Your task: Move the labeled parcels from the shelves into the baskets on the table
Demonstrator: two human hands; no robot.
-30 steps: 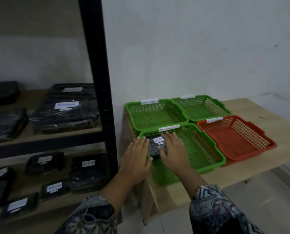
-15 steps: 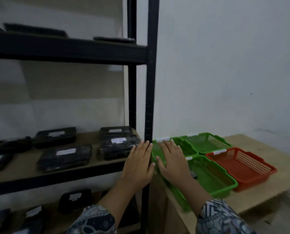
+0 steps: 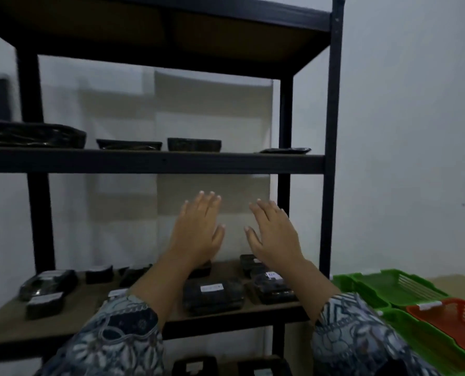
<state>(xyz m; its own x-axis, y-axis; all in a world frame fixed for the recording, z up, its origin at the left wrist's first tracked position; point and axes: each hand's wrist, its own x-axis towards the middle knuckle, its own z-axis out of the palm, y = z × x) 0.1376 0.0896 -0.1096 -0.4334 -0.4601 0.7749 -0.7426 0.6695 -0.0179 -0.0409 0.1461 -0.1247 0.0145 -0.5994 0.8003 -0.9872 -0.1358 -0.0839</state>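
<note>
Sleeves first: what do they look like?

Blue-and-white patterned sleeves (image 3: 112,340) fill the bottom edge, and bare forearms reach up from them.

And the hands?

The left hand (image 3: 199,226) and the right hand (image 3: 273,234) are raised side by side, a gap between them, backs toward the camera. Both are spread flat with straight fingers. Neither grasps anything, and neither touches a parcel.

Where are the baskets?

Low on the right, on the wooden table (image 3: 461,283). A near green basket (image 3: 429,346) is closest, an orange basket (image 3: 456,318) sits just beyond it, and a far green basket (image 3: 396,287) lies farther back, near the right post of the black rack (image 3: 331,158).

And the parcels?

They are on the rack's middle shelf (image 3: 9,321), below the hands. One labeled parcel (image 3: 212,295), black with a white tag, shows between the forearms. A second parcel (image 3: 272,287) is just right of it, partly hidden by the right forearm. Several left parcels (image 3: 47,282) lie toward the other end. The tags are too blurred to read.

Anything farther off?

The upper shelf (image 3: 155,161) carries more dark parcels (image 3: 33,135), seen edge-on above the fingertips. A pale wall (image 3: 415,131) stands behind everything.
</note>
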